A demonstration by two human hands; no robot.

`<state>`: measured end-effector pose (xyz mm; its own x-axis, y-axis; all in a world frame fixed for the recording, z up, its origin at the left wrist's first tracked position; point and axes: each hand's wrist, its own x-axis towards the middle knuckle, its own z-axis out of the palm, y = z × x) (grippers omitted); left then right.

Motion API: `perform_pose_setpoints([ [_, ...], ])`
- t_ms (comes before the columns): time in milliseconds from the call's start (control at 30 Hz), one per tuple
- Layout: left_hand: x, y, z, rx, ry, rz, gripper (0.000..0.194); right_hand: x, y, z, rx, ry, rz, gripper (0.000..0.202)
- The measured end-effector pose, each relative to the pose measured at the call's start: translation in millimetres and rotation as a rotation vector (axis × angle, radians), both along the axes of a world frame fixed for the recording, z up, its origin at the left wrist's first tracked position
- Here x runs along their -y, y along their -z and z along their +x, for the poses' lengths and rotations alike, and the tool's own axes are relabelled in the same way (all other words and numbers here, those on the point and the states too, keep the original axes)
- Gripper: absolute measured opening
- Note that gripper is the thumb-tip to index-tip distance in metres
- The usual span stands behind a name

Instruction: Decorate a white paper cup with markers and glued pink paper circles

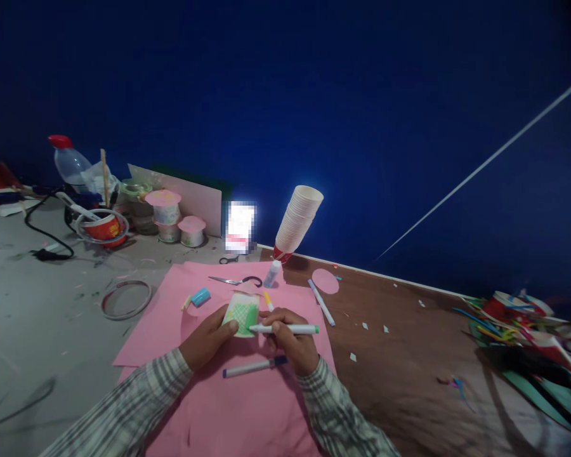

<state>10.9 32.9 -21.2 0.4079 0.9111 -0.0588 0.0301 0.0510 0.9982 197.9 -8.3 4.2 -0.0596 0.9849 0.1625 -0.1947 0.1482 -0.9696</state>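
My left hand (212, 336) grips a small white paper cup (242, 311) from its left side, thumb on the front. Green crosshatch lines cover the cup, with a solid green patch on its right. In my right hand (290, 336) is a green marker (297, 329), its tip at the cup's coloured side. Beneath my hands lies pink paper (204, 406), bearing a capped marker (252, 367). Just beyond the cup are scissors (238, 280), a glue stick (272, 274), a blue cap (200, 296) and a yellow piece (268, 301).
A tall stack of paper cups (299, 219) leans near the blue wall. To its right lie a pink disc (325, 281) and another marker (321, 303). At left are a tape ring (126, 299), decorated cups (165, 206) and a bottle (71, 164). Clutter fills the far right.
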Motion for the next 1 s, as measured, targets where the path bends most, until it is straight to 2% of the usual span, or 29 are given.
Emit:
perform_pose_setpoints([
  [200,-0.2,-0.4,0.3,0.0,-0.003,-0.008,0.063,0.4,0.9,-0.6,0.004,-0.022,0.013,0.018],
  [400,0.2,0.0,1.0,0.008,0.005,0.0,0.065,-0.5,2.1,-2.6,-0.008,0.058,0.047,0.019],
  [600,0.4,1.2,1.0,0.001,-0.009,0.024,0.059,1.4,-0.3,-3.4,0.004,-0.003,0.047,0.016],
  [767,1.1,0.2,1.7,0.019,0.002,0.012,0.064,0.6,0.3,-3.4,-0.013,0.068,0.072,0.016],
  [900,1.6,-1.1,2.4,0.027,0.002,0.001,0.064,1.3,-0.4,-4.0,0.015,0.017,0.077,0.014],
  [1000,2.2,-3.6,3.2,0.049,0.007,0.007,0.062,0.9,0.9,-4.6,-0.013,0.035,0.076,0.014],
])
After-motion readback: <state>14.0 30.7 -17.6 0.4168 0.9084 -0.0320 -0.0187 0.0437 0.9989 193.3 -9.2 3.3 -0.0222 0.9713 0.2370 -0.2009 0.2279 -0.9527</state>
